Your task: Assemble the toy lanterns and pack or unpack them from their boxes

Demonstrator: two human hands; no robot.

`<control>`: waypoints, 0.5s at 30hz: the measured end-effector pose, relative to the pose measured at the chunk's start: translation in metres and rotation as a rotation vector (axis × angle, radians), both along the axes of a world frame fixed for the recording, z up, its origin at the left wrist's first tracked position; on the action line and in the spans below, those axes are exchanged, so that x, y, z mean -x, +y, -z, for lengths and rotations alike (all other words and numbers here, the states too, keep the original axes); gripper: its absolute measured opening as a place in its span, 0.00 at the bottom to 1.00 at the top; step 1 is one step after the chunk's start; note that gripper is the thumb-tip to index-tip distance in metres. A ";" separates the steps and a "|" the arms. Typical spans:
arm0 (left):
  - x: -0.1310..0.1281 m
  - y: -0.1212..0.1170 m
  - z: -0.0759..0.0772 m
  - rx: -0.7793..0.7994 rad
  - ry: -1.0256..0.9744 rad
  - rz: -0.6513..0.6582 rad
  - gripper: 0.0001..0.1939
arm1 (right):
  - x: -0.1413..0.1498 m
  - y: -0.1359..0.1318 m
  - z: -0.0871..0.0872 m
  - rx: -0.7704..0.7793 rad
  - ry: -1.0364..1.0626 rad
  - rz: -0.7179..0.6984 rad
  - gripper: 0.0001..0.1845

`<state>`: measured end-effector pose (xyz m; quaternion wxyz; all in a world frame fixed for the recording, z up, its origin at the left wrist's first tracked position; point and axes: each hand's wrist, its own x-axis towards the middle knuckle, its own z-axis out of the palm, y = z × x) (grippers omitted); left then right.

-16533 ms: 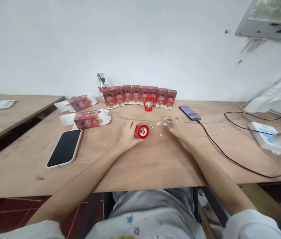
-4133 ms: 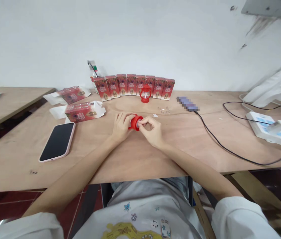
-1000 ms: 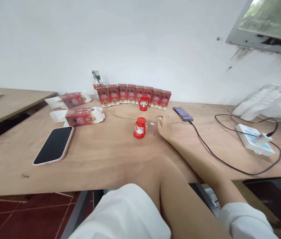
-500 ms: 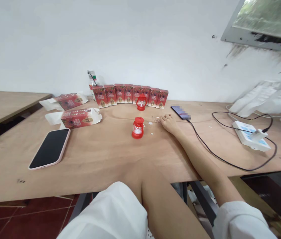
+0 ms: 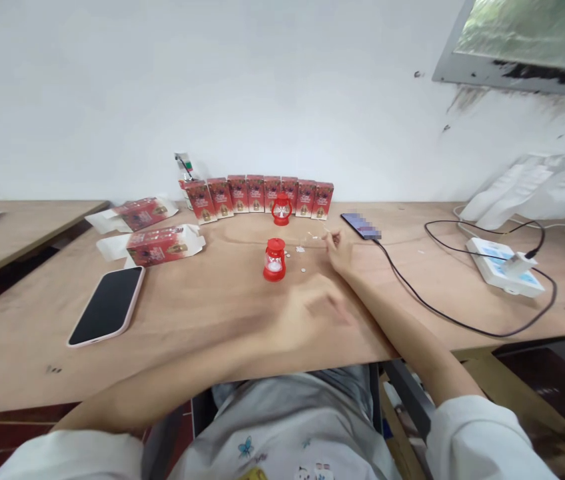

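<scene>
My left hand point(image 5: 312, 312) reaches across the table in front of me, smeared by motion, so its fingers cannot be made out. Further up, my right hand point(image 5: 338, 252) is closed in a pinch. A small thin pale piece shows at its fingertips, too small to name. Left of the right hand lie small white scraps point(image 5: 300, 249) on the wood. A small red lantern point(image 5: 275, 260) with a clear middle stands upright beside them, untouched. Behind it a second red lantern point(image 5: 281, 209) stands in front of a row of several red printed boxes point(image 5: 255, 194).
Two opened red boxes point(image 5: 160, 245) lie at the left, near a pink-cased phone point(image 5: 107, 307). Right of my right hand, another phone point(image 5: 361, 227) is wired by a black cable point(image 5: 442, 318) to a white power strip point(image 5: 505, 267). A bottle point(image 5: 185, 170) stands at the back.
My left arm has swung from close to the camera down over the table. My right hand has lifted slightly from the scraps, fingers now pinched. The view has shifted a little.
</scene>
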<state>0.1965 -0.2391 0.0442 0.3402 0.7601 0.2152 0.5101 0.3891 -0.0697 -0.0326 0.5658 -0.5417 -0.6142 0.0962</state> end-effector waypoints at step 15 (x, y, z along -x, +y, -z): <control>0.073 0.128 0.054 0.288 0.459 -0.297 0.48 | 0.025 -0.018 -0.010 0.138 0.779 -0.306 0.20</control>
